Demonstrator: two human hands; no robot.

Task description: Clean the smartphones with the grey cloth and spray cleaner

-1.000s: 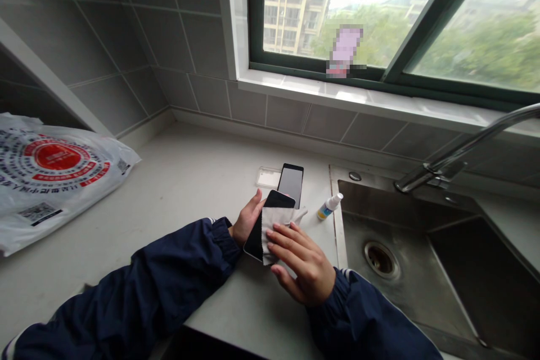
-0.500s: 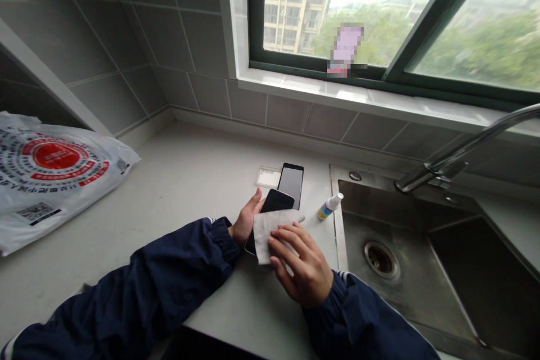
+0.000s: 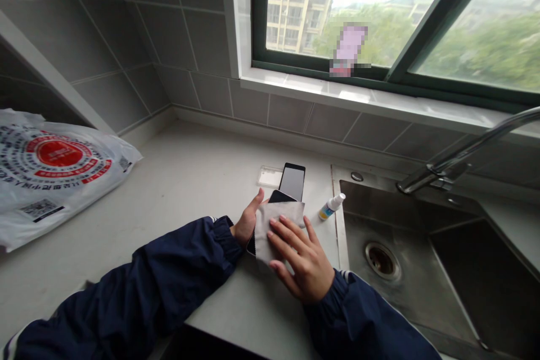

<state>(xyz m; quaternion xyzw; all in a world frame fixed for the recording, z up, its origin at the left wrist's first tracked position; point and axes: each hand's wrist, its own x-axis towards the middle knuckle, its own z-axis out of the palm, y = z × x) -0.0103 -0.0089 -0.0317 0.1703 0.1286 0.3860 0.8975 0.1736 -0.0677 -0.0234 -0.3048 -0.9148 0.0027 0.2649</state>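
My left hand (image 3: 248, 221) is closed around a dark smartphone (image 3: 283, 196), thumb up along its left edge. A light grey cleaning cloth (image 3: 265, 219) with a zigzag edge lies over most of the screen, so only the top end and lower left corner show. My right hand (image 3: 304, 259) rests on the cloth with fingers spread and stretched out flat. Just behind, a second phone (image 3: 292, 181) with a pale grey screen lies on the counter, beside a clear phone case (image 3: 270, 176). To the right stands a small white spray bottle (image 3: 331, 207) with a blue and yellow label.
A steel sink (image 3: 396, 219) with a chrome faucet (image 3: 439, 160) is on the right. On the left, a white printed plastic bag (image 3: 63, 174) lies on the white counter (image 3: 189, 174). Behind are a tiled wall and a window; a blurred pinkish patch (image 3: 351, 48) covers something at its sill.
My right hand has slid the cloth slightly up the phone, covering more of the screen, and its fingers have flattened and spread. The whole view has shifted a little.
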